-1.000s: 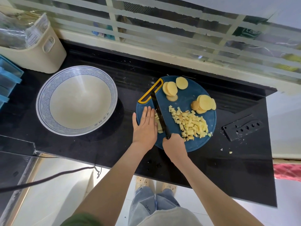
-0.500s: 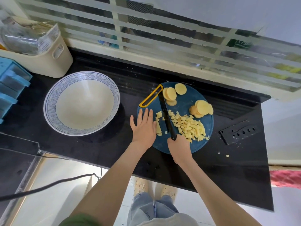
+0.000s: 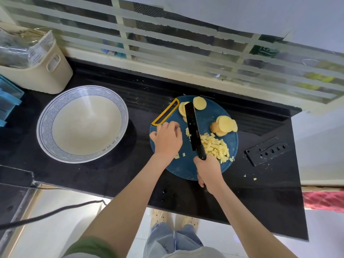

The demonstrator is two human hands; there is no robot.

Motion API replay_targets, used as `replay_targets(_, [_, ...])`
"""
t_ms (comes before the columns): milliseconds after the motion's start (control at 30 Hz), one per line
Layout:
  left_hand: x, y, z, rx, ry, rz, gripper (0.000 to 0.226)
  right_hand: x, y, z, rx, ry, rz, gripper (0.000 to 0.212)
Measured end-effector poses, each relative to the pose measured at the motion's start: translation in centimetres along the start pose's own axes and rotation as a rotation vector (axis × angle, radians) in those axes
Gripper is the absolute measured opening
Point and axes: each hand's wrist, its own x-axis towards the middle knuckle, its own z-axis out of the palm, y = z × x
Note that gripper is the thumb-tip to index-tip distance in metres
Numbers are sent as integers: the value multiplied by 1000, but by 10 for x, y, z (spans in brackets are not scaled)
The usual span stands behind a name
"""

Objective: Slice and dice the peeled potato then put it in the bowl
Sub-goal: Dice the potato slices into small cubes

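Black table (image 3: 130,174), round blue cutting board (image 3: 186,168): right hand (image 3: 209,172) grips the black-bladed knife (image 3: 193,127); left hand (image 3: 166,139) curls, grasp unclear. Keep fingertips (image 3: 175,128) tucked beside the pale potato strips (image 3: 188,132).

Left hand (image 3: 167,139) palm down, fingers (image 3: 175,128) curled, at 10 o'clock of right hand (image 3: 209,173) — fisted round knife (image 3: 192,127) handle.

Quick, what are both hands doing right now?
Left hand: fingers curled on the cutting board; cannot tell if holding anything.
Right hand: closed, holding the knife.
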Motion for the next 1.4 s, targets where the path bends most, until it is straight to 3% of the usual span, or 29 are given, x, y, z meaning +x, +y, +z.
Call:
replay_targets(67, [-1, 12, -3, -153, -130, -118, 31, 0, 0, -3, 142, -53, 33, 17])
replay_targets(167, [-2, 20, -2, -257, -283, -142, 34, -3, -3, -10, 195, -75, 8, 18])
replay_targets(333, [3, 28, 0, -388, -277, -131, 7, -8, -10, -22, 200, -92, -37, 17])
replay_targets(500, [5, 34, 1, -394, -263, -205, 4, -6, -7, -33, 271, -46, -53, 24])
replay_targets(600, [4, 44, 2, -272, -258, -190, 20, -7, -5, -43, 327, -51, -62, 30])
replay_targets(733, [2, 59, 4, -305, -311, -121, 34, -8, -2, -53, 431, -124, -61, 40])
replay_targets(833, [1, 68, 5, -576, -389, -174, 37, -8, -1, -58, 508, -207, -51, 41])
replay_targets(933, [1, 78, 2, -919, -558, -406, 45, -7, 2, -62, 559, -272, -56, 40])
replay_targets(1100, [4, 74, 2, -1215, -783, -632, 66, -3, 8, -67, 596, -343, -63, 41])
replay_targets(1300, [9, 65, 5, -1275, -687, -710, 68, -2, 6, -67, 571, -338, -58, 40])
replay_targets(1400, [14, 60, 6, -1187, -631, -704, 66, -3, 4, -70, 551, -265, -54, 38])
